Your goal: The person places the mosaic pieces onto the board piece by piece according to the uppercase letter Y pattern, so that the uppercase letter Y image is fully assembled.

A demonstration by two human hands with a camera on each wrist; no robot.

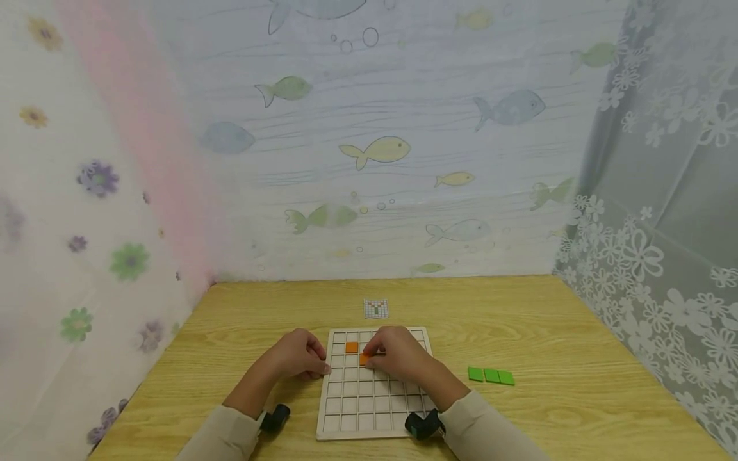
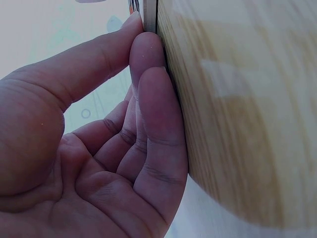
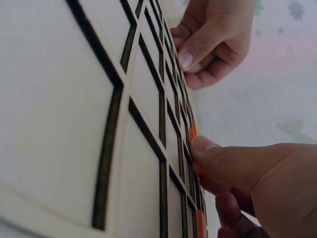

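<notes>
A pale wooden grid board (image 1: 348,404) lies on the table. My left hand (image 1: 300,354) is at its left edge, thumb on the rim and fingertips against the side, pinching the edge in the left wrist view. Over the upper middle of the board, my right hand (image 1: 398,352) pinches an orange tile (image 1: 364,360) at a grid cell. Another orange tile (image 1: 352,347) sits in a cell up and to the left. In the right wrist view, one more orange tile (image 3: 199,223) shows on the board beside my right hand; that hand hides part of the board in the head view.
Three green tiles (image 1: 491,376) lie in a row on the table, right of the board. Behind the board is a small card (image 1: 376,308) printed with a coloured grid pattern. Patterned curtains stand at the table's back and sides.
</notes>
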